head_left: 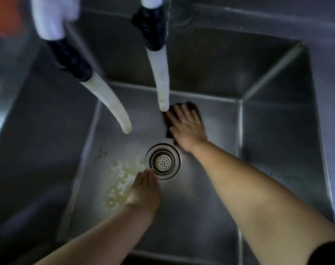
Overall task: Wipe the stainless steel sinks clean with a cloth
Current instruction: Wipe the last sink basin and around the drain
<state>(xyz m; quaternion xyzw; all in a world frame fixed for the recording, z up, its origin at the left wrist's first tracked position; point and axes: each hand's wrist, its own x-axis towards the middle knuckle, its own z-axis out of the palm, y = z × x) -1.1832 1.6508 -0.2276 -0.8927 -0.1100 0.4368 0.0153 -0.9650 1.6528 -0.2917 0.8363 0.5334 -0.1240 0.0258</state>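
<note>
1. Hands were both down in the sink point(277, 131): the left hand point(143, 190) lay flat with its fingers straight and together, holding nothing, fingertips just beside the drain point(163, 161); the right hand point(187, 127) pressed flat, fingers spread, on the cloth point(193, 108).
2. Rice point(119, 182), pale grains in a yellowish film, lay on the sink floor just left of the left hand and beside the drain.
3. Two hoses point(109, 100) hung over the basin from above, one left, one near the middle; no water could be seen running from them.
4. Dark and mostly hidden under the right hand, the cloth sat on the floor of the sink near the back wall, beyond the drain and just below the tip of the middle hose.
5. Judged from this, the step in hand was wiping the far part of the floor, with the task only partly done, since the rice patch remained.
6. Next, the cloth would probably need to sweep toward the near left, across the film, pushing the grains to the drain; the left hand seemed placed to gather them, and the walls would still want wiping.
</note>
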